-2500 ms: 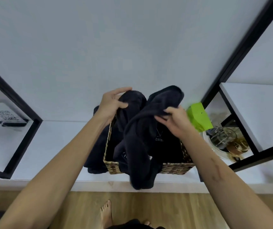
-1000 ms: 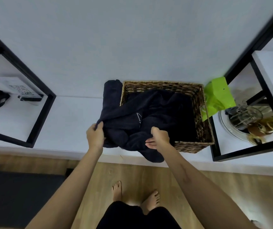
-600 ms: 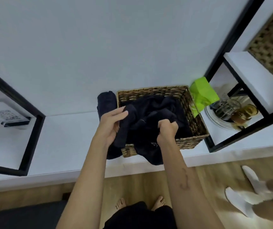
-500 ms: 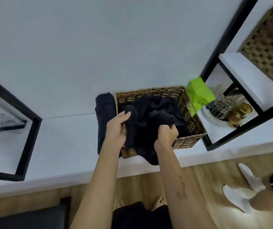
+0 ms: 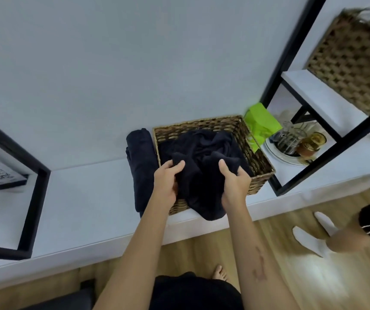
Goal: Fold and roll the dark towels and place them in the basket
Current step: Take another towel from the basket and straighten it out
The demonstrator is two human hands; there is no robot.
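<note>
Head-camera view is showing the person's left hand [image 5: 165, 184] and right hand [image 5: 233, 183] both gripping a rumpled dark navy towel [image 5: 202, 175], fingers and thumbs curled into its folds, over the front edge of a rectangular woven wicker basket [image 5: 257, 162] sitting on a white shelf [image 5: 85, 198]. Most of that towel is lying bunched inside the basket while one end is hanging over the front rim, and a second dark towel [image 5: 140, 162], folded long, is lying on the shelf just beside the basket's left wall. A bright green bag [image 5: 261, 125] is leaning against the basket's right side, next to glass jars [image 5: 291, 139] on a white plate [image 5: 275, 153].
</note>
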